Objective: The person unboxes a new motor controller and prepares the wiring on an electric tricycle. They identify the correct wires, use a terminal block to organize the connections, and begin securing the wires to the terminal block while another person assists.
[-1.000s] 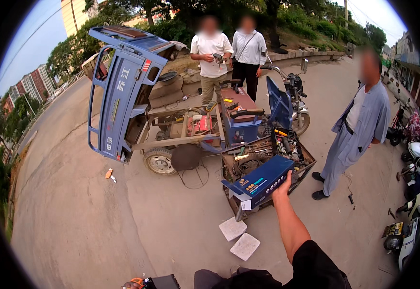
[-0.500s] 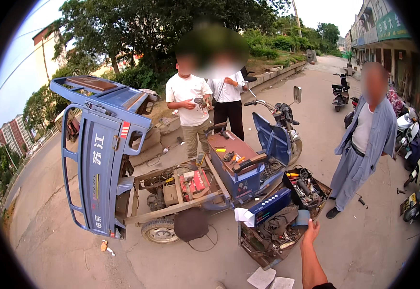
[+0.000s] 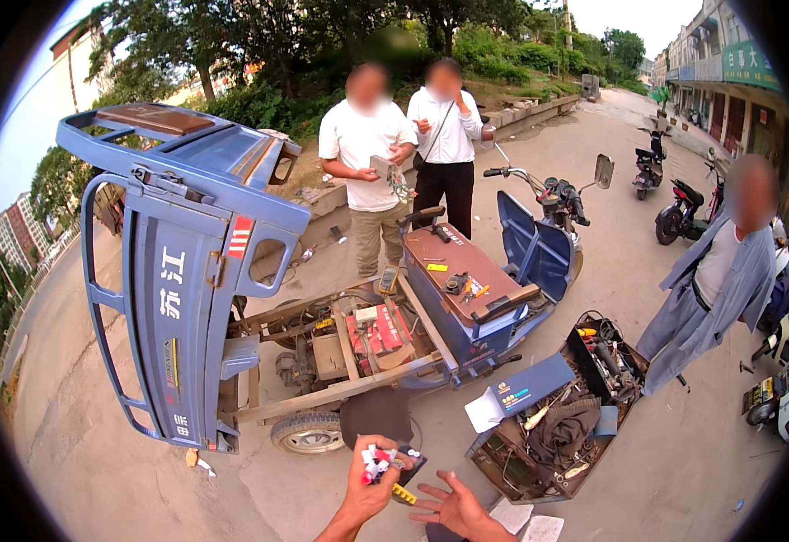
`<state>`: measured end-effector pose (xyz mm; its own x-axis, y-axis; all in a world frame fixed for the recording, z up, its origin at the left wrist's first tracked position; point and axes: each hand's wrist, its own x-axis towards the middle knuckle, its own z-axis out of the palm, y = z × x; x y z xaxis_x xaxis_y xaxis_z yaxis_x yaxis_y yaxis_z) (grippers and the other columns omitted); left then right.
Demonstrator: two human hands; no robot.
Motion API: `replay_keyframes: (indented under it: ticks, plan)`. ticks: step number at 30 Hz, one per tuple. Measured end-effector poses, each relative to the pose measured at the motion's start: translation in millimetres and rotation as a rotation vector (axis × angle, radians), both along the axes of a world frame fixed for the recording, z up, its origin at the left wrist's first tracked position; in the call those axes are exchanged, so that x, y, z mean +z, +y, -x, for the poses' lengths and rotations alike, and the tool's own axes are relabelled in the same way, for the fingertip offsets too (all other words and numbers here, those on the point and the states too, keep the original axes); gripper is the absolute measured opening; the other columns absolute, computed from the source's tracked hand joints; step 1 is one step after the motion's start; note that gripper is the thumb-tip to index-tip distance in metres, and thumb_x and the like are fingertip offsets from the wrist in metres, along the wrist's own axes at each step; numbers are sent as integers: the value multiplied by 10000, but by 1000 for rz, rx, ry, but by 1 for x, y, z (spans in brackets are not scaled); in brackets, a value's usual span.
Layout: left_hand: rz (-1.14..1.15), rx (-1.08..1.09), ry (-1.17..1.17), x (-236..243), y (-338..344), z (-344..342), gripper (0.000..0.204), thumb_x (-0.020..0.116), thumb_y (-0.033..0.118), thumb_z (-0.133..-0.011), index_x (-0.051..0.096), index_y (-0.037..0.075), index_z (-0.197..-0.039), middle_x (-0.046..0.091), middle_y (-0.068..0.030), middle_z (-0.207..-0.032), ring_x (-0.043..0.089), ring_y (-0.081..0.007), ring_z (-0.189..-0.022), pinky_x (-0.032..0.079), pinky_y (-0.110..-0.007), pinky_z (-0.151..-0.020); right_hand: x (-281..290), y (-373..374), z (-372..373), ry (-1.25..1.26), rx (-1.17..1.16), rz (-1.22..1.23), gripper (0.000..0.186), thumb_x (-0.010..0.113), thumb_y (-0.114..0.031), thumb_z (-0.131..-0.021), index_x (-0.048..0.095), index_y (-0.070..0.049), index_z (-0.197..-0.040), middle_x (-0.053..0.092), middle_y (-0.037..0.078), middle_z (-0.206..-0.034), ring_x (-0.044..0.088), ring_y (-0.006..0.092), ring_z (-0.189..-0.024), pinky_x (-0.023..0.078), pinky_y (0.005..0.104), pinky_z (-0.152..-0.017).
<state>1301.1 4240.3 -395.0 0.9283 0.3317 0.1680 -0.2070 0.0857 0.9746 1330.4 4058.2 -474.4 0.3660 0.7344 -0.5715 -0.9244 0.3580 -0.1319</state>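
Note:
My left hand (image 3: 369,483) is closed round a bunch of small red and white plastic pieces (image 3: 378,462), possibly wire connectors. A dark flat piece (image 3: 410,463) and a ridged yellow strip (image 3: 403,494) show beside its fingers; I cannot tell how they join the bunch. Just to the right, my right hand (image 3: 460,511) is spread with nothing in it. Beyond the hands stands a blue cargo tricycle with its bed (image 3: 197,298) tipped up, baring the frame (image 3: 340,403). A metal toolbox (image 3: 526,483) full of tools and a dark cloth (image 3: 564,432) lies to the right.
An opened blue carton (image 3: 532,387) rests across the toolbox. Small parts lie on the tricycle's brown seat (image 3: 453,262). Two people in white tops (image 3: 365,149) stand behind it, one holding a part. Another person in blue-grey (image 3: 715,280) stands right, near parked scooters (image 3: 684,212).
My right hand has left the toolbox's edge and moved left, now spread. My left hand has come into view with the small plastic pieces. The view has shifted slightly.

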Motion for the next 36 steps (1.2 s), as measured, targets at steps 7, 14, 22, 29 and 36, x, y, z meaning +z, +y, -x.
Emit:
replay_keyframes:
  ticks: [7, 14, 22, 29, 36]
  plan:
    - [-462, -350, -49, -7, 2, -65, 451, 680, -100, -739, 517, 50, -1132, 555, -131, -1082, 619, -320, -1046, 514, -401, -894, -6, 32, -86, -162, -31, -47, 707, 616, -534, -918, 393, -80, -1412, 410, 199, -1434, 487, 411, -1299, 369, 634, -1086]
    - [-899, -296, 80, -83, 22, -116, 545, 685, 5, -707, 563, 100, -1229, 537, -185, -1284, 527, -415, -1215, 464, -462, -992, -12, 86, -157, -158, -121, -89, 644, 610, -503, -938, 438, -65, -1378, 509, 161, -1321, 566, 337, -1165, 455, 534, -988]
    - [-927, -196, -35, -76, 67, -189, 573, 702, 51, -722, 565, 110, -1276, 523, -164, -1327, 529, -390, -1214, 446, -481, -1019, -12, 169, -243, 85, -157, -246, 550, 607, -473, -955, 521, -67, -1316, 607, 129, -1189, 635, 273, -1029, 533, 428, -883]
    - [-1057, -121, -493, -12, 104, -273, 476, 758, 17, -627, 558, 36, -1059, 589, -160, -1103, 624, -377, -1035, 546, -430, -850, 25, 207, -329, -264, -498, -258, 635, 503, -604, -963, 599, -39, -1238, 691, 125, -1038, 689, 256, -875, 577, 389, -822]
    - [-1089, -123, -634, -22, 111, -333, 354, 711, 41, -667, 581, 49, -996, 588, -134, -1042, 630, -338, -1017, 562, -411, -848, 15, 211, -394, -354, -509, -153, 662, 475, -592, -973, 596, -9, -1264, 695, 139, -1106, 683, 293, -958, 558, 426, -862]
